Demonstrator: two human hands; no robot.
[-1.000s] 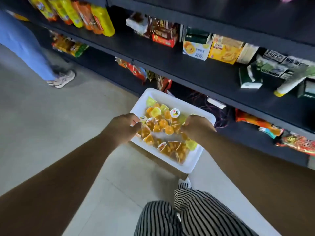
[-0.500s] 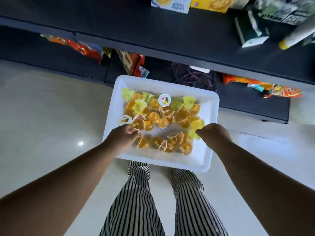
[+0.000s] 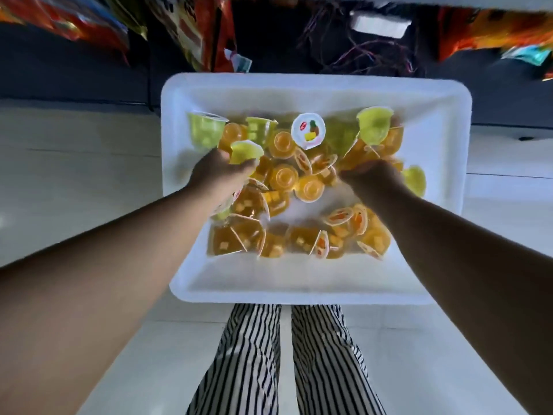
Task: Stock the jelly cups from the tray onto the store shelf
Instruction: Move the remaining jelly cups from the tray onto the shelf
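Both hands inside tray [image 3: 314, 283] of jelly cups [image 3: 284, 178].
Left hand [image 3: 220, 172] grips a green cup [image 3: 246, 151]; right hand [image 3: 372, 178] is curled among orange cups, grasp unclear.

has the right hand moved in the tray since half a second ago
Yes. The right hand was at the tray's right side, near its near rim; now it is deeper in, toward the middle of the jelly cups.
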